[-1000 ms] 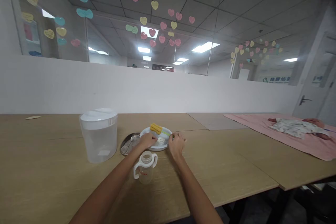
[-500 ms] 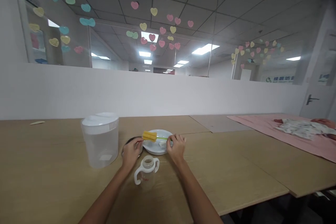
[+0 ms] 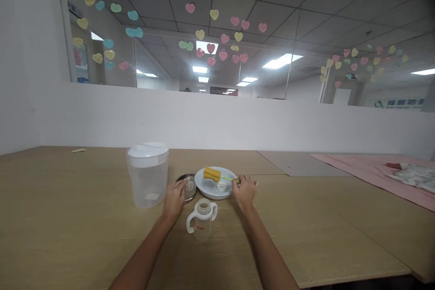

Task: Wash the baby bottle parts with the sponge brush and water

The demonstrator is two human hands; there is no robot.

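My right hand (image 3: 245, 191) is closed on the green handle of a yellow sponge brush (image 3: 212, 174), whose head is over the white plate (image 3: 217, 194). A small white round piece (image 3: 222, 186) lies on that plate. My left hand (image 3: 175, 198) is beside a dark-rimmed round dish (image 3: 190, 197) with something clear in it; its fingertips reach the dish, and whether they grip anything is unclear. Between my forearms a clear bottle (image 3: 203, 229) with two white handles stands upright, its mouth uncovered.
A translucent lidded bucket (image 3: 148, 183) stands left of my left hand. On the far right a pink cloth (image 3: 370, 172) carries a patterned garment (image 3: 416, 176). A thin flat piece (image 3: 79, 150) lies at the back left, near the white wall.
My left hand has come away from the yellow sponge head and moved down to the dish. My right hand still holds the handle. The whole view has shifted, so things appear further right.
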